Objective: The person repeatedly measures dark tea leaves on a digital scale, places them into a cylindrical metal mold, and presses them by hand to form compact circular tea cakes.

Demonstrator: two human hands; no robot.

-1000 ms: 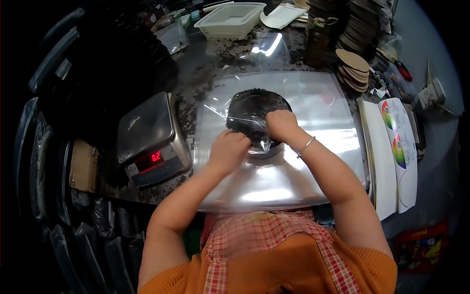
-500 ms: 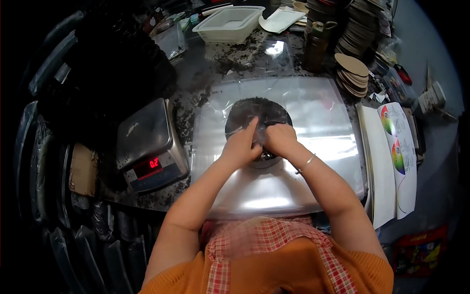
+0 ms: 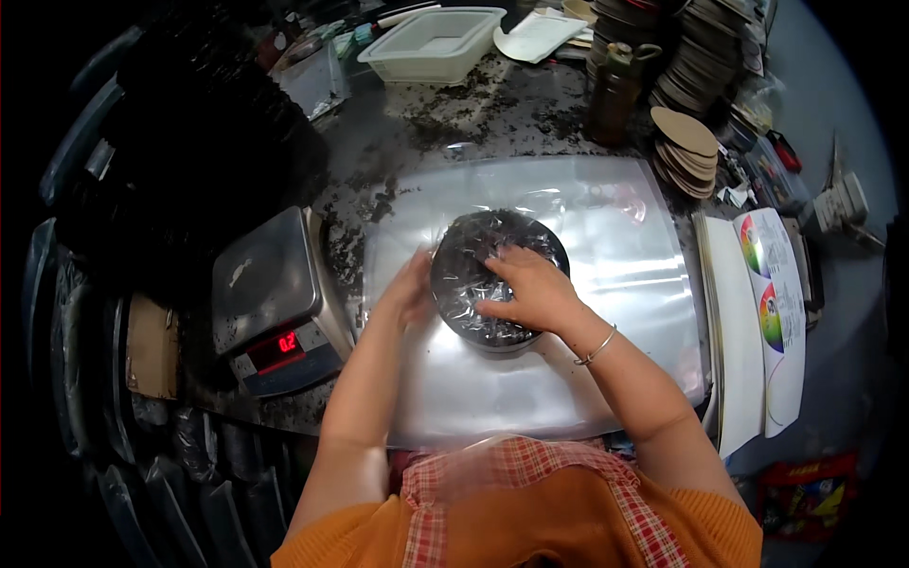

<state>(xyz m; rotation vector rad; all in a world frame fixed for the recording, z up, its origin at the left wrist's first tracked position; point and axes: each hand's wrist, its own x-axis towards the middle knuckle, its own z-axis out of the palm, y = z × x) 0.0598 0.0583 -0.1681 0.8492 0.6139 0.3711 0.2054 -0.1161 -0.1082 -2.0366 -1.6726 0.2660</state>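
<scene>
A round, shallow mould with a pale rim holds dark stuff under crinkled clear plastic film. Spread fingers of my right hand rest on the film over its right half, thumb toward the near side. By the mould's left edge is my left hand, slightly blurred, its fingers stretched out and holding nothing I can see. Whether it touches the film there I cannot tell. Beneath the mould lies a stack of clear plastic sheets.
Left of the sheets stands a weighing scale with a lit red display. Farther off are a white plastic tub, a brown bottle and stacked round discs. Papers lie at the right. Dark crumbs litter the table.
My hands were together over the mould's middle, working the film. Now the left has moved out to the left edge, and the right has opened flat on the film, which lies down over the top.
</scene>
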